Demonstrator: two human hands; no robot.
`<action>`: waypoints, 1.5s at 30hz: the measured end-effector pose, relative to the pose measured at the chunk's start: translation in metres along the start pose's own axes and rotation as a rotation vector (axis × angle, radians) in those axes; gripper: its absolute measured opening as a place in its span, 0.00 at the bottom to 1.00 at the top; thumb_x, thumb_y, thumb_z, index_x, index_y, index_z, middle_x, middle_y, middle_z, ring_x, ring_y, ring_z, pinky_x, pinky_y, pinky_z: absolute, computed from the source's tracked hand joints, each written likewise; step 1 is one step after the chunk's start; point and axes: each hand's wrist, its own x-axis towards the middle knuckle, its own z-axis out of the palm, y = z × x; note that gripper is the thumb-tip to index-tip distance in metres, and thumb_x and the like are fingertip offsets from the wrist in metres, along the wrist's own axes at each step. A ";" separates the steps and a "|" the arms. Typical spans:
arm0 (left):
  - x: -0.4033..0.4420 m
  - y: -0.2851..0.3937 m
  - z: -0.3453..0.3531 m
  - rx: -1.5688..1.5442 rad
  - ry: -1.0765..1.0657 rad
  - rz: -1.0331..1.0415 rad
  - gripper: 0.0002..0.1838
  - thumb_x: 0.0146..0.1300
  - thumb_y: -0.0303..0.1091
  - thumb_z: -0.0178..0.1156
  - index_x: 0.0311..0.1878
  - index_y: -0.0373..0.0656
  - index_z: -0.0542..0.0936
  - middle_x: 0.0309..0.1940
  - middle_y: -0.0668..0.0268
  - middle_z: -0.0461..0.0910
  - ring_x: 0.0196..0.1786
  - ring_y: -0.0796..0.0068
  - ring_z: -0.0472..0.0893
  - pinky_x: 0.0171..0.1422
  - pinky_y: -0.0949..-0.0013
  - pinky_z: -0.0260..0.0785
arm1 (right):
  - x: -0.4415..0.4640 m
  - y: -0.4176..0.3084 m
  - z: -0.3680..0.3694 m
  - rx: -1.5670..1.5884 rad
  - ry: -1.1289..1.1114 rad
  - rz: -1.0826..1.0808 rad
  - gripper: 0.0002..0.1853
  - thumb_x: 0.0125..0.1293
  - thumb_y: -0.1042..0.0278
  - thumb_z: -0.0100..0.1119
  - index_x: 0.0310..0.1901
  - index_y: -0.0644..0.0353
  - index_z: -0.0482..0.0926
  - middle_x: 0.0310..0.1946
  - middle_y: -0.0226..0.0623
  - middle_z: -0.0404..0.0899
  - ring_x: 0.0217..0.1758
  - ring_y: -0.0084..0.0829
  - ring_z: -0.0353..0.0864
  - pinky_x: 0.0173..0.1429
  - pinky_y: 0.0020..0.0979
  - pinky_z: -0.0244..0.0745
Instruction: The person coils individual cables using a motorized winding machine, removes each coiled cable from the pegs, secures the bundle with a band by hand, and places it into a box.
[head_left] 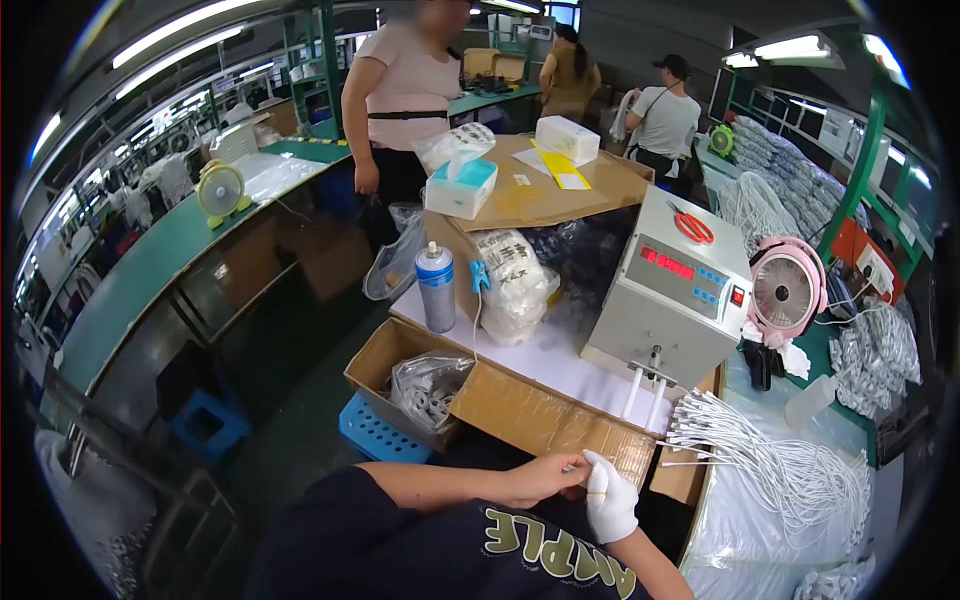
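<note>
My left hand (545,481), bare, is closed in a pinch in front of my chest. Its fingertips meet those of my right hand (611,500), which wears a white glove and is also closed. Whatever lies between the fingers is too small or hidden to make out. Just beyond both hands is a brown cardboard flap (550,415) with clear tape. To the right lies a bundle of white cables (775,460) with their connector ends toward my hands. A grey machine (675,285) with a red digital display and two white prongs stands ahead.
Red-handled scissors (692,227) rest on the machine. A pink fan (786,290) stands right of it. A spray can (435,288) and a wrapped plastic bundle (513,290) are left. A cardboard box (372,362) holds bagged parts, above a blue basket (375,430). Several people stand farther back.
</note>
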 end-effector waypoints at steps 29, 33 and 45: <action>-0.066 0.060 -0.221 1.934 1.124 0.287 0.05 0.55 0.30 0.55 0.30 0.46 0.81 0.29 0.62 0.80 0.41 0.61 0.79 0.58 0.56 0.63 | 0.022 0.127 -0.121 -0.590 0.355 0.139 0.04 0.63 0.71 0.59 0.39 0.60 0.78 0.30 0.46 0.80 0.35 0.46 0.80 0.42 0.42 0.73; -0.048 0.072 -0.181 1.906 0.913 0.305 0.05 0.53 0.30 0.54 0.29 0.46 0.80 0.29 0.61 0.79 0.39 0.60 0.78 0.54 0.56 0.66 | 0.023 0.127 -0.119 -0.585 0.267 0.231 0.06 0.65 0.68 0.58 0.40 0.59 0.78 0.31 0.46 0.79 0.35 0.47 0.80 0.43 0.40 0.73; 0.094 0.051 -0.149 1.083 0.697 0.534 0.16 0.66 0.29 0.53 0.55 0.36 0.76 0.50 0.51 0.77 0.53 0.49 0.76 0.58 0.58 0.69 | 0.033 0.116 -0.116 -0.734 0.256 0.274 0.07 0.61 0.65 0.63 0.34 0.59 0.79 0.30 0.44 0.80 0.36 0.47 0.79 0.42 0.42 0.72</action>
